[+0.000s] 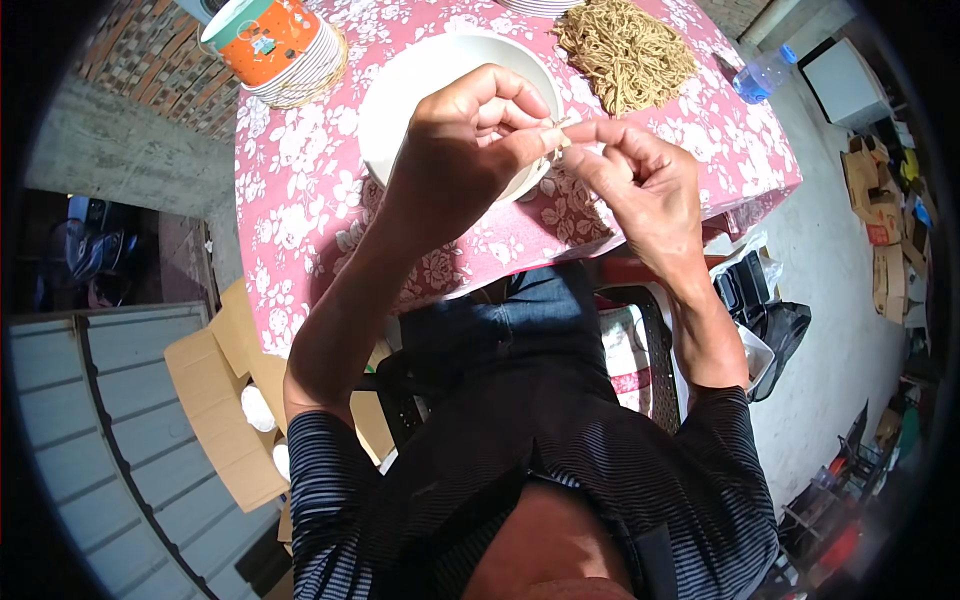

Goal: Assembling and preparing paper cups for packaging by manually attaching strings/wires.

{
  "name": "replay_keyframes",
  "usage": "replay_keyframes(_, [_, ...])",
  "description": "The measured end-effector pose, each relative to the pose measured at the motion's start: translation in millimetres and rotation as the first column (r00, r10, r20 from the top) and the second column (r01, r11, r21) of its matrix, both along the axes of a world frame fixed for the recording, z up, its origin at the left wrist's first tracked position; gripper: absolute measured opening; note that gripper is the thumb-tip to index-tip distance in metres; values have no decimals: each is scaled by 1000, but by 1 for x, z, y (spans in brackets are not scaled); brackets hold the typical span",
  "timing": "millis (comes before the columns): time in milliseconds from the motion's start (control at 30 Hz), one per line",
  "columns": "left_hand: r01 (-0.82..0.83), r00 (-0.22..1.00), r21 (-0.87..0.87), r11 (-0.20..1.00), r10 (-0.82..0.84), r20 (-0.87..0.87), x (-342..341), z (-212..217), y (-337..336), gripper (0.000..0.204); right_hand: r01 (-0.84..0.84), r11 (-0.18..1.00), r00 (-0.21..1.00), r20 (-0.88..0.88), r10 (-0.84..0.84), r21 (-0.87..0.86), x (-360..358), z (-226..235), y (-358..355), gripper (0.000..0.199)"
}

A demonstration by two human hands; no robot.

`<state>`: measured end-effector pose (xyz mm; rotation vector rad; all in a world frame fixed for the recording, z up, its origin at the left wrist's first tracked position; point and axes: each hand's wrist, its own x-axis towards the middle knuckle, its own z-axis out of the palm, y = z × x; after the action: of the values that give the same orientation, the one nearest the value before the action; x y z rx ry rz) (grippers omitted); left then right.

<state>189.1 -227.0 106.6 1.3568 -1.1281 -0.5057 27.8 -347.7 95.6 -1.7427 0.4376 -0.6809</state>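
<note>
Over the near right side of a large white basin (395, 95), my two hands meet fingertip to fingertip. My left hand (475, 125) is closed in a pinch, its thumb and index finger pressed on a small pale, strand-like piece (563, 141). From the other side my right hand (645, 185) pinches the same piece between thumb and index finger, the other fingers curled. Most of the piece is hidden by the fingertips, so its exact kind does not show. Beyond my right hand lies a heap of tan, cord-like strands (625, 55) on the tablecloth.
A pink, white-flowered tablecloth (290, 200) covers the table. Stacked orange-patterned tubs (270, 50) stand far left; a clear bottle (765, 75) is at the far right edge. Cardboard boxes (215, 400) are at my left, and a black bag (785, 345) is at my right.
</note>
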Motion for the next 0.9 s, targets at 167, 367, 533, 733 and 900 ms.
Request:
replay_keyframes(167, [-40, 999, 117, 992, 42, -16, -4, 4, 4, 15, 45, 999, 999, 25, -46, 18, 3, -5, 8, 14])
replay_keyframes(367, [-177, 970, -52, 983, 183, 160, -11, -2, 1, 9, 108, 994, 993, 50, -108, 13, 6, -11, 11, 11])
replay_keyframes(533, [-141, 873, -150, 979, 194, 447, -9, -4, 3, 13, -41, 979, 995, 94, 22, 202, 2, -8, 7, 11])
replay_keyframes(733, [-62, 793, -105, 992, 113, 598, -7, 2, 7, 12, -123, 953, 992, 64, 109, 276, 3, -7, -1, 12])
replay_keyframes(900, [10, 798, 80, 997, -56, 600, 9, 5, 6, 11, -63, 984, 996, 72, 52, 169, 5, -4, 1, 9])
